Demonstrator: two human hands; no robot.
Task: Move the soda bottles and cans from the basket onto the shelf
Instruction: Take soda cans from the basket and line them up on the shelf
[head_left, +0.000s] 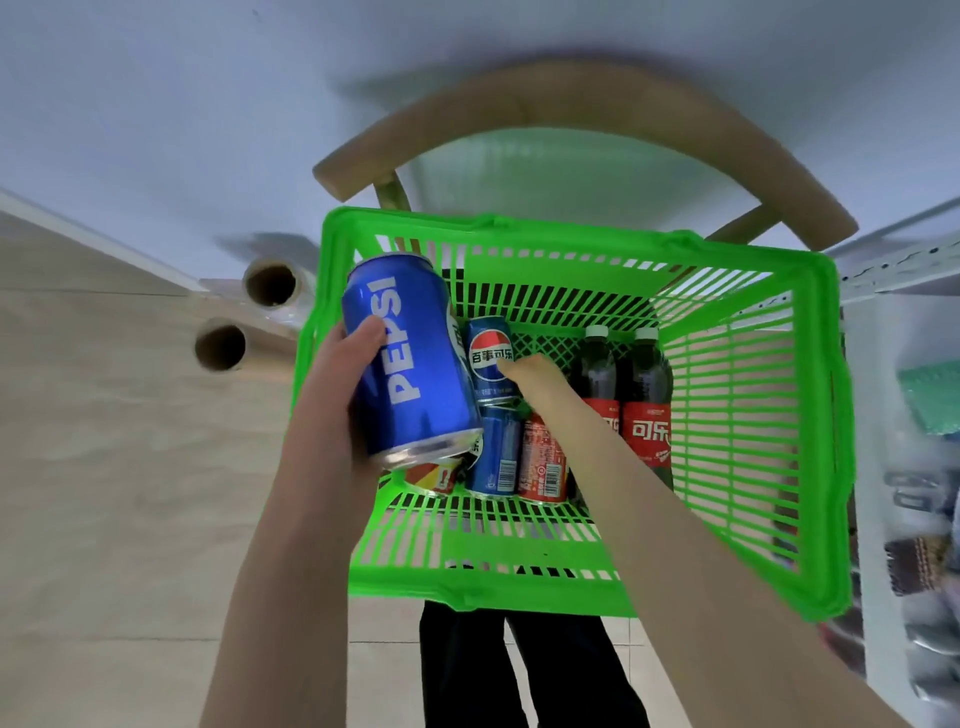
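Note:
A green plastic basket (753, 364) sits on a wooden chair. My left hand (337, 395) grips a large blue Pepsi can (410, 358), lifted over the basket's left rim. My right hand (535, 379) reaches down into the basket and its fingers close on a smaller blue Pepsi can (488, 358) standing at the back. Below that lie another blue can (496, 452), an orange-red can (543, 460) and a red-yellow can (436, 475) partly hidden by the lifted can. Two dark cola bottles (647, 395) with red labels lie at the right of the cans.
The wooden chair's curved backrest (571, 109) arcs behind the basket. Two rolls with cardboard cores (270, 283) lie on the floor to the left. A white shelf unit (893, 467) with blurred goods stands at the right edge. My dark trouser legs (535, 670) show below the basket.

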